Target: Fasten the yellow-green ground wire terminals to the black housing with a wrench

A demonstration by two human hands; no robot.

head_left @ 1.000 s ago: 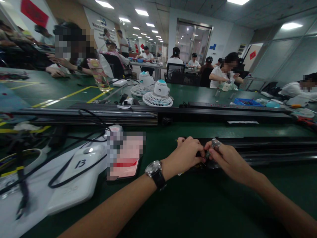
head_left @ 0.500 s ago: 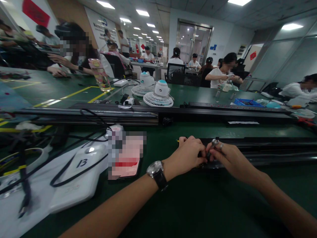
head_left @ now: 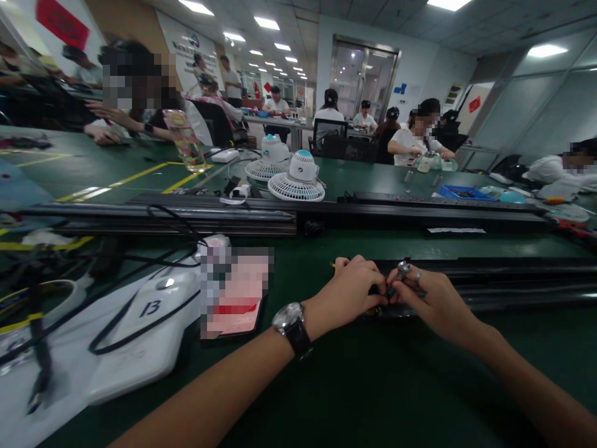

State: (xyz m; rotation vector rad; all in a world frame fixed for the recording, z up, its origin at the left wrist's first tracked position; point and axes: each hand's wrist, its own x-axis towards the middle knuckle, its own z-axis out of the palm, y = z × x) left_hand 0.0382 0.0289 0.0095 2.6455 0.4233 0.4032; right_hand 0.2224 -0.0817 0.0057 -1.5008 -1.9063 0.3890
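Note:
My left hand (head_left: 357,283) is curled over the near left end of a long black rail (head_left: 517,272) that lies across the table. Its thumb and fingertips are pressed together there, and what lies beneath them is hidden. My right hand (head_left: 433,295) pinches a small screwdriver (head_left: 404,267), its round silver end up and its dark shaft slanting down between the fingers. The tip meets the rail end beside my left fingertips, too small to make out. Small yellow bits show at the rail end.
A pink-screened phone (head_left: 245,280) and a white power bank (head_left: 144,336) marked 13 lie to the left among black cables. Behind are more long rails (head_left: 443,218), two white fans (head_left: 298,180), a clear cup (head_left: 184,143) and a blue tray (head_left: 466,193). People sit around.
My hands stay at the rail end with only slight finger movement. The whole view has shifted a little. A person across the table has lowered their hands to a bag on the tabletop.

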